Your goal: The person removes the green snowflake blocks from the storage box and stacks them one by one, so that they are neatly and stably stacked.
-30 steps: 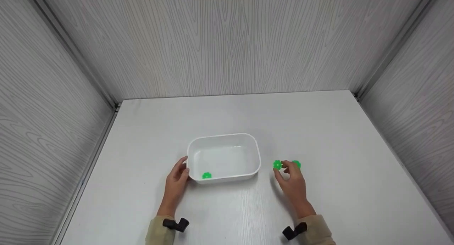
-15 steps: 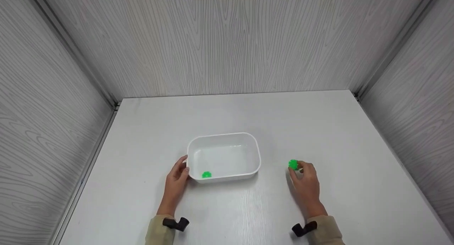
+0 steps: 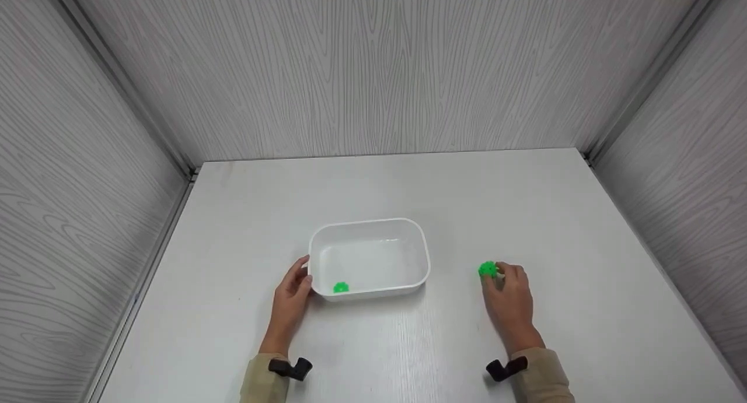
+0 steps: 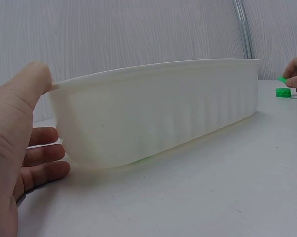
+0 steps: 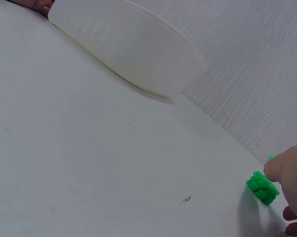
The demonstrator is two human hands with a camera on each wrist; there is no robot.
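A white plastic tub (image 3: 367,292) stands in front of me, with a green flower-shaped piece (image 3: 341,287) near its front left corner. My left hand (image 3: 290,301) rests against the tub's left end, thumb at the rim and fingers by the outer wall. To the right of the tub, my right hand (image 3: 509,301) pinches a thin green flower-shaped piece (image 4: 282,79) between thumb and fingers. Right below it, another green flower-shaped piece (image 5: 263,188) is on the table. From the head view the two overlap, and the thumb hides most of the held one in the right wrist view.
The white table (image 3: 373,187) is enclosed by grey wood-grain panels (image 3: 373,70) at the back and both sides. Black wrist mounts (image 3: 290,368) sit at both sleeves. A small dark mark (image 5: 186,200) shows on the tabletop.
My right hand has moved right with its green flower-shaped piece, from beside the other piece to right over it. The left hand and the tub have stayed in place.
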